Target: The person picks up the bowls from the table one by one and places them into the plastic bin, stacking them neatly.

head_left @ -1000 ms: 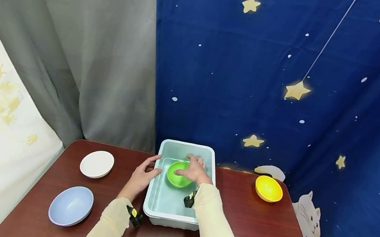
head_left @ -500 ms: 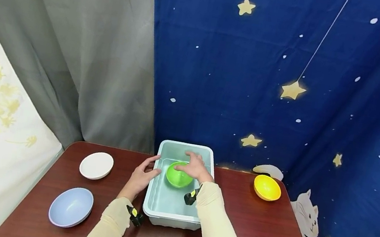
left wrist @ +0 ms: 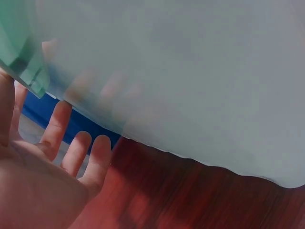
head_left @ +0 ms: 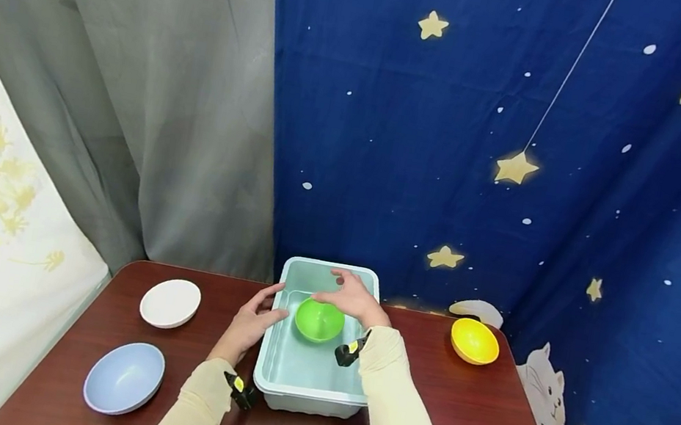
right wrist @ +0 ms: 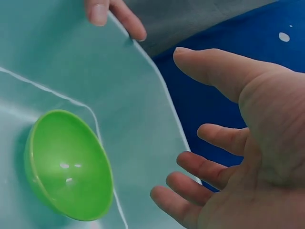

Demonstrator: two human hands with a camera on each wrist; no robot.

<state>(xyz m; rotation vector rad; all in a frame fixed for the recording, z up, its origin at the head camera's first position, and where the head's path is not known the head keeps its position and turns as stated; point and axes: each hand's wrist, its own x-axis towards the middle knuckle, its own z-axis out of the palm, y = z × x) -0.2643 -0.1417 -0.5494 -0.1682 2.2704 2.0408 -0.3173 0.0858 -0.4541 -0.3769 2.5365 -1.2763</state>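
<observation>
right hand [head_left: 353,298] just eased back from the green bowl [head_left: 319,322], spread and empty, so bowl's sitting free in the tub [head_left: 312,392], left hand [head_left: 251,322] slack at its rim, gripping nothing

Tub [head_left: 312,393] lower center of frame, green bowl [head_left: 318,323] inside. Left hand [head_left: 251,323] at tub's left rim, thumb and fingers apart; right hand [head_left: 353,298] over tub at green bowl's upper right, also spread. White bowl [head_left: 169,303], blue bowl [head_left: 124,377] lower left, yellow bowl [head_left: 475,341] lower right, all on table [head_left: 495,415]. Grey curtain [head_left: 199,93] upper left, blue curtain [head_left: 384,108] upper right.
</observation>
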